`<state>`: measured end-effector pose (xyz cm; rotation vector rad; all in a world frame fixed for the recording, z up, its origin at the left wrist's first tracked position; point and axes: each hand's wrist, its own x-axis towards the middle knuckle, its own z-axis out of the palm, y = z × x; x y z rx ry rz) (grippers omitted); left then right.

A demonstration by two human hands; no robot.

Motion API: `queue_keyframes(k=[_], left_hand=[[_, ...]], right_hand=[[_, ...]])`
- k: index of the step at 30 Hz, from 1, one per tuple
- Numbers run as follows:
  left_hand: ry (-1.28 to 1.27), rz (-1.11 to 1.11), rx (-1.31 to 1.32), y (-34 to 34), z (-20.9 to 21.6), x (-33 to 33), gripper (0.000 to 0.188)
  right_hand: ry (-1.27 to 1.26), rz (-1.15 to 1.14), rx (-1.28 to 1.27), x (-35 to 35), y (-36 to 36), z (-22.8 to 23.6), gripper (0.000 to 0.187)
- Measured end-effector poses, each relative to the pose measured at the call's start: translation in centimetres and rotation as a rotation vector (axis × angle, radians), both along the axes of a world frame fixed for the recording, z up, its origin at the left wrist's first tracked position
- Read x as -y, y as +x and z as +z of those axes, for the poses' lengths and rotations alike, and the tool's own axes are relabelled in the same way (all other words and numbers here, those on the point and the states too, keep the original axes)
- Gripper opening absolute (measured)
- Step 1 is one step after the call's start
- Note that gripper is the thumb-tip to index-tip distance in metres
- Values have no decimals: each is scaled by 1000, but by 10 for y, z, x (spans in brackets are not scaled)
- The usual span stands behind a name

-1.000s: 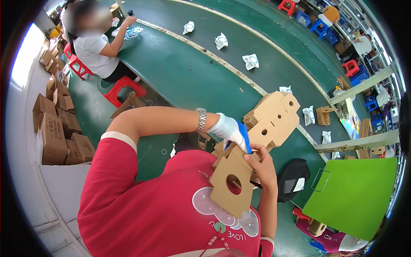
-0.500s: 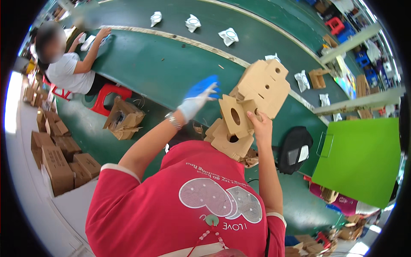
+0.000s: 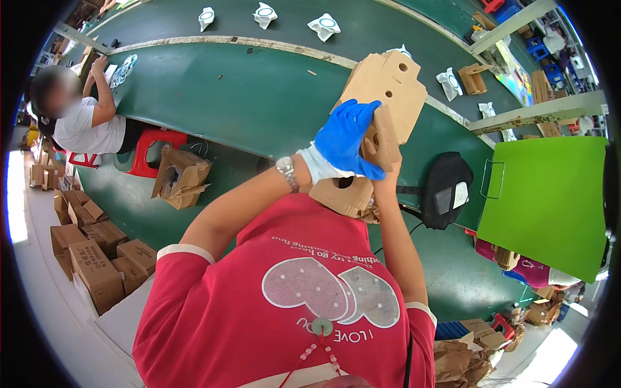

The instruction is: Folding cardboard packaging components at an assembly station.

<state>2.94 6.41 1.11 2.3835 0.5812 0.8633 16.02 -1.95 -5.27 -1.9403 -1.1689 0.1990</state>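
Observation:
My left hand, in a blue-and-white glove, wraps round a small brown cardboard box that is partly folded. My bare right hand grips the same box from its near right side; most of its fingers are behind the cardboard. Just beyond the box, a stack of flat cardboard blanks with round holes lies on the green table. Below my hands, more cut cardboard blanks rest against the table edge by my body, partly covered by my left hand.
White-wrapped items with blue rings lie along the dark conveyor. A black bag and a green board are at the right. A person sits at the left near a red stool and an open carton.
My gloved left hand has come in from the left, open before, and closed on the small box. The box has been turned in my right hand. The view has shifted slightly.

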Motion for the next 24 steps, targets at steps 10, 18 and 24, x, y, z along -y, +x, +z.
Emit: queue_keyframes(k=[10, 18, 24], left_hand=[[-550, 9, 354, -32, -34, 25, 88], [-421, 135, 314, -25, -62, 21, 92], [-200, 85, 179, -32, -32, 24, 96]], right_hand=[[-252, 52, 62, -7, 12, 14, 29], [-450, 128, 108, -27, 9, 24, 30], [-248, 275, 68, -28, 29, 8, 22]])
